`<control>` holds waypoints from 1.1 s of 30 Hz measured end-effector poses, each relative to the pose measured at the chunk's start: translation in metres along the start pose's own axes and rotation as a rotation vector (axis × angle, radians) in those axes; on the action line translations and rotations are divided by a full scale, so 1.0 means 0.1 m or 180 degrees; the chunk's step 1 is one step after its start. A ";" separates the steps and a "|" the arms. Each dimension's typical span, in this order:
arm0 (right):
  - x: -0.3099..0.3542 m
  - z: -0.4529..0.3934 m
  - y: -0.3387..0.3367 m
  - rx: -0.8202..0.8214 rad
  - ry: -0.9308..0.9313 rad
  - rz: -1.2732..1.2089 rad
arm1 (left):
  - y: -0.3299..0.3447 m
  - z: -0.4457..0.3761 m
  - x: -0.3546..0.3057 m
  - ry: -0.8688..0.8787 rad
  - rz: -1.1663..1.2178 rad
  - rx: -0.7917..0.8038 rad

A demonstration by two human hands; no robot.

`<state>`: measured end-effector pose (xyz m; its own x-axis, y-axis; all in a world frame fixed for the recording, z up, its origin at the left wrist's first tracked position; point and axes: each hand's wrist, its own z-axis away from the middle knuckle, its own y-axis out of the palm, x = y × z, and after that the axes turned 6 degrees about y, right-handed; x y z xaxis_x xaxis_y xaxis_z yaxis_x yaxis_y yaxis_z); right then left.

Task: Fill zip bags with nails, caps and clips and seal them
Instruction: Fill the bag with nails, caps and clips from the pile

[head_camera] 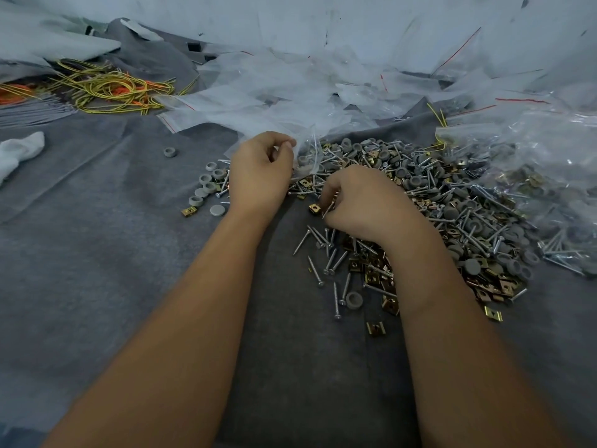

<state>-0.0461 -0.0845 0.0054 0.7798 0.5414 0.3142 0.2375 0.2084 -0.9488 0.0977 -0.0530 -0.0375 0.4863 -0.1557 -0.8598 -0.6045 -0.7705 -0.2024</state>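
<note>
My left hand (258, 171) pinches the mouth of a clear zip bag (308, 153) just left of the parts heap, and a few nails show through the bag. My right hand (358, 202) sits at the heap's near-left edge with fingers curled round nails and a brass clip (314, 208). The heap (452, 202) mixes silver nails, grey round caps and brass clips on the grey cloth. Loose nails (326, 253) lie below my right hand. Several grey caps (206, 185) lie to the left of my left hand.
Empty clear zip bags with red strips (290, 88) are piled at the back. Filled bags (549, 163) lie at the right. Yellow and orange cords (103, 88) lie at the back left, a white cloth (19, 150) at the left edge. Grey cloth (97, 253) covers the surface.
</note>
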 end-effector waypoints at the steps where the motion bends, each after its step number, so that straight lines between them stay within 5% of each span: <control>1: -0.01 -0.01 0.01 -0.0075 0.0001 -0.0075 | 0.00 0.00 0.00 -0.0002 -0.0001 0.0002; 12: 0.00 -0.10 0.09 -0.1608 -0.0382 -0.1942 | 0.00 0.02 -0.02 0.0067 0.0008 0.0235; 33: -0.08 -0.18 0.20 -0.1474 -0.0205 -0.1361 | 0.01 0.00 0.00 -0.0004 0.0134 -0.0007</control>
<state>-0.0372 -0.0998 -0.0172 0.5276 0.5393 0.6563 0.7576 0.0508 -0.6507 0.0975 -0.0538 -0.0380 0.4596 -0.1874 -0.8681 -0.6231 -0.7645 -0.1649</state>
